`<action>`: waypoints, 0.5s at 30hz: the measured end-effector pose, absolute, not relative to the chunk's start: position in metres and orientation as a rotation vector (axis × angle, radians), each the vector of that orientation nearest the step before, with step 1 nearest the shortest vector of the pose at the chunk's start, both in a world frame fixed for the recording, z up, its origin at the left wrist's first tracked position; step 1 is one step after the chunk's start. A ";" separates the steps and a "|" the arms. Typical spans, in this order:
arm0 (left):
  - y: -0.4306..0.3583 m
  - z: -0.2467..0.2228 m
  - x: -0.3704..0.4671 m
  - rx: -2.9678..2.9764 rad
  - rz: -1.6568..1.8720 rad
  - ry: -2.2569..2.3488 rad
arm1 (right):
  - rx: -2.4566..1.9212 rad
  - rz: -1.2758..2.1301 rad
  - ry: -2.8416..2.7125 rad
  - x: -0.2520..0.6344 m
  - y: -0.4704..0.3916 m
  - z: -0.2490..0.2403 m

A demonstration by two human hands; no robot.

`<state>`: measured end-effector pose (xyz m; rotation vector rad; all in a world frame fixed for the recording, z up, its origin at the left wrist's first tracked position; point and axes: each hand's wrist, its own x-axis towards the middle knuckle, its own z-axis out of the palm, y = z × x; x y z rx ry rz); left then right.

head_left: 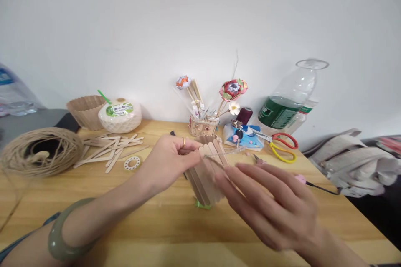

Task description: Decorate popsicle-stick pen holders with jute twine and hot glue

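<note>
A cup made of upright wooden craft sticks (200,179) stands in the middle of the table. My left hand (171,156), with a ring on it, pinches the cup's upper left edge between thumb and fingers. A short piece of brown twine (216,162) crosses the front of the cup just below the stick tips. Its right end runs to the fingertips of my right hand (269,204), which are pressed together at the cup's right side. Something bright green (203,205) shows under the cup.
On the left lie a coil of twine (42,152), loose craft sticks (115,150) and a white tape roll (132,163). A wrapped coconut (120,116) and decorated pot (204,126) stand behind. Scissors (283,146) and a large bottle (282,104) are at right.
</note>
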<state>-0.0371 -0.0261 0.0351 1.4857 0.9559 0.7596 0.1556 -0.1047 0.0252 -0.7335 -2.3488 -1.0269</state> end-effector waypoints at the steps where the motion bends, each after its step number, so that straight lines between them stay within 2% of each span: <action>1: -0.027 0.035 -0.038 1.504 0.764 0.941 | -0.736 -1.086 -2.366 0.149 -0.097 0.030; 5: -0.029 0.034 -0.038 1.536 0.768 0.948 | -0.893 -1.127 -2.404 0.142 -0.075 0.038; 10: -0.028 0.032 -0.036 1.527 0.780 0.969 | -0.860 -1.169 -2.367 0.140 -0.071 0.031; 15: -0.030 0.035 -0.034 1.510 0.835 0.986 | -1.008 -1.007 -2.188 0.129 -0.069 0.024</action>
